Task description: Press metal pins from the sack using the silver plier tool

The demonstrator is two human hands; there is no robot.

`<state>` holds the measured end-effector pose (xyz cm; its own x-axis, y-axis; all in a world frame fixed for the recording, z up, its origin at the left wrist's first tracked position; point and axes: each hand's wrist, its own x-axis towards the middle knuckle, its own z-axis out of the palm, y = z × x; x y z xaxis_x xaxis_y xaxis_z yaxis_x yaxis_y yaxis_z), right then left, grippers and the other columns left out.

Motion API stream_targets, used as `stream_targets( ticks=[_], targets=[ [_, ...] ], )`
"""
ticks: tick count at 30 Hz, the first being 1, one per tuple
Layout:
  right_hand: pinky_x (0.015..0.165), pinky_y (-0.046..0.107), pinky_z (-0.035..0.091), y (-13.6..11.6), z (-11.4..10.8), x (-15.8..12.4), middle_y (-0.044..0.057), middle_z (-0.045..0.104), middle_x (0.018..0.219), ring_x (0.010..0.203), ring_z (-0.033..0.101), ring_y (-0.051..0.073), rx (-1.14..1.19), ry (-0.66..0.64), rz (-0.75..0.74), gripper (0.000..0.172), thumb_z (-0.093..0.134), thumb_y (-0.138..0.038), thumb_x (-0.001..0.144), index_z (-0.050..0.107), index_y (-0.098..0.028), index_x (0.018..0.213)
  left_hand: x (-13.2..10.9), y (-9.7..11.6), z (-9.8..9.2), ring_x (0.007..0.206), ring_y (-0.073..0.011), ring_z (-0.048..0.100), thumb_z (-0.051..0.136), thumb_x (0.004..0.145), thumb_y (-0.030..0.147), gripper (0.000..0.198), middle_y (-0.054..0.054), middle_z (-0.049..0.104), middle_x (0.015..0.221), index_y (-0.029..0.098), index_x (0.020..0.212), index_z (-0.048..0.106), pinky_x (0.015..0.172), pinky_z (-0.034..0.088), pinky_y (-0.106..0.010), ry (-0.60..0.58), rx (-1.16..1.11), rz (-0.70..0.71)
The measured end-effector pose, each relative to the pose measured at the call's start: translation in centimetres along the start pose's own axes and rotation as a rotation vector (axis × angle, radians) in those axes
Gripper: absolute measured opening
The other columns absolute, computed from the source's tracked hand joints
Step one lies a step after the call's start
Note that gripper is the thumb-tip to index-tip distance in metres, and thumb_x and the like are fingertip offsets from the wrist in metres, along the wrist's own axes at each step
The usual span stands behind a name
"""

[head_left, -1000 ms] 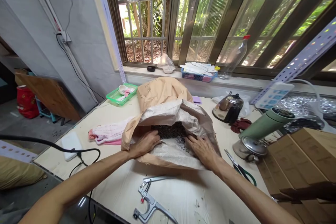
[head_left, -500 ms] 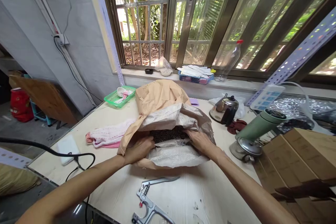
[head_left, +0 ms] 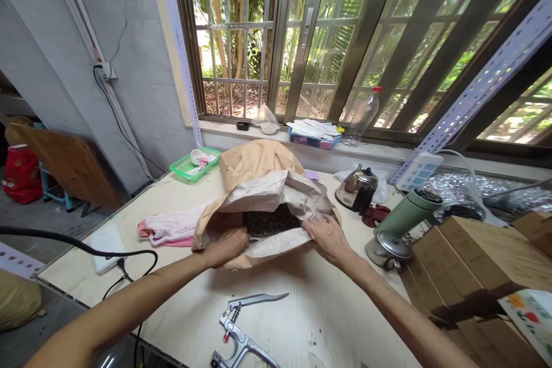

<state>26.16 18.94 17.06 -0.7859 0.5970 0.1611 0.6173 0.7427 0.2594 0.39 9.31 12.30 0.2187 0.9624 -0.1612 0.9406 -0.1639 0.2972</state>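
Paper bag open on the table, its mouth between left hand and right hand, left curled inside the left side, cannot tell whether it grips, right pinching the right rim, dark contents inside, pliers nearer.

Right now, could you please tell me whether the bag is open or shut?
The bag is open: it gapes between the left hand and the right hand, and dark contents show inside.
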Motion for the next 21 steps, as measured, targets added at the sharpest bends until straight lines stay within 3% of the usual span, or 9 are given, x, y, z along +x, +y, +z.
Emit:
stream_targets(
  ticks=[4,8,10,13,17,21],
  targets=[
    [0.086,0.033,0.026,-0.2,-2.8,1.4,0.004,0.062,0.076,0.077,0.05,0.016,-0.069,0.112,-0.013,0.024,0.037,-0.013,0.085,0.06,-0.021,0.088,0.4,0.0,0.4,0.094,-0.0232,0.059,0.039,0.085,0.013,0.022,-0.013,0.062,0.099,0.012,0.094,0.059,0.081,0.045,-0.033,0.001,0.016,-0.077],
    [0.074,0.03,0.028,-0.9,-3.4,-0.3,0.004,0.06,0.073,0.072,0.049,0.015,-0.1,0.136,-0.003,0.028,0.034,-0.01,0.085,0.06,-0.021,0.082,0.9,0.5,0.4,0.098,-0.0231,0.059,0.039,0.085,0.012,0.024,-0.013,0.062,0.102,0.011,0.097,0.059,0.084,0.045,-0.032,0.015,-0.001,-0.074],
    [0.073,0.031,0.028,-0.8,-3.5,-0.7,0.005,0.061,0.076,0.075,0.051,0.016,-0.096,0.123,0.081,0.028,0.035,-0.008,0.083,0.06,-0.021,0.087,1.3,0.6,0.2,0.096,-0.0244,0.06,0.038,0.086,0.014,0.024,-0.015,0.062,0.099,0.01,0.093,0.061,0.083,0.046,-0.033,0.019,0.0,-0.077],
    [0.068,0.03,0.029,-0.7,-3.6,-0.3,0.006,0.062,0.077,0.075,0.054,0.017,-0.057,0.002,0.131,0.029,0.036,-0.008,0.081,0.061,-0.021,0.088,1.6,0.4,0.2,0.09,-0.0248,0.061,0.042,0.086,0.018,0.021,-0.014,0.063,0.092,0.011,0.089,0.062,0.079,0.048,-0.033,0.004,0.008,-0.075],
    [0.065,0.027,0.031,-1.4,-3.5,-1.2,0.002,0.064,0.075,0.071,0.056,0.015,-0.009,-0.126,0.012,0.024,0.041,-0.009,0.077,0.061,-0.023,0.08,0.8,0.3,1.1,0.096,-0.0229,0.059,0.047,0.086,0.021,0.017,-0.012,0.061,0.099,0.013,0.091,0.062,0.081,0.047,-0.031,0.026,0.035,-0.006],
    [0.072,0.031,0.039,-2.1,-4.0,-3.9,0.008,0.067,0.089,0.086,0.06,0.022,0.156,-0.433,-0.049,0.024,0.053,-0.021,0.073,0.064,-0.02,0.094,0.9,1.0,1.9,0.101,-0.0253,0.055,0.059,0.082,0.043,0.031,-0.013,0.057,0.104,0.012,0.089,0.062,0.085,0.045,-0.033,0.071,0.106,0.068]
  ],
)
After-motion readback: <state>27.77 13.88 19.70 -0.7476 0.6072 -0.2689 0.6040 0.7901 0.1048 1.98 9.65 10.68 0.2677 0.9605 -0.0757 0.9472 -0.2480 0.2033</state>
